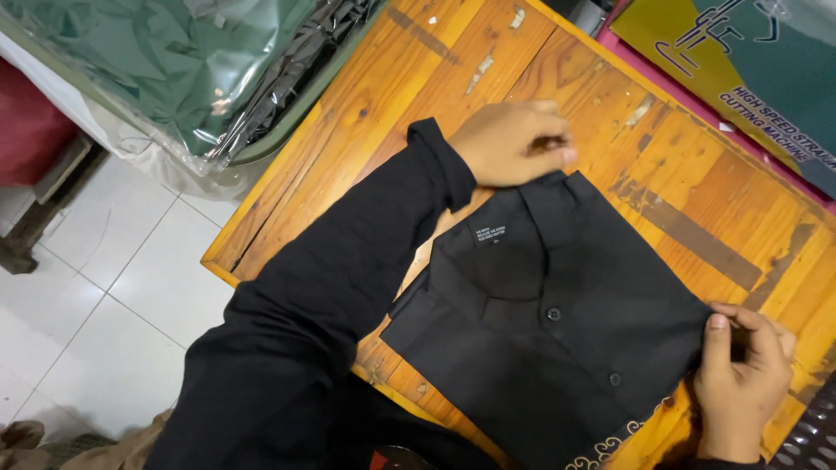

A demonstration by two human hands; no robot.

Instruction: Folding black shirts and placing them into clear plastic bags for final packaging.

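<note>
At the far left, a stack of green garments in clear plastic bags hangs over the corner of the desk, and at the far right a green and yellow printed box lies on a pink surface just beyond the desk's edge. Neither lies between the hands and the shirt. The person's own black sleeve crosses the near left part of the view and hides some of the desk below it.

The desk is orange-stained wood, scuffed, with scraps of old tape and dark patches. Below it on the left is a floor of pale tiles.

A folded black shirt lies flat in the middle of the desk, collar toward the far side, buttons running down its front and a small label inside the neck. The left hand rests at the collar, its fingers curled together and seemingly pinching the collar's edge, though the grip is partly hidden. The right hand is at the shirt's right edge, thumb on top and fingers curled beneath, pinching the fold of cloth.
</note>
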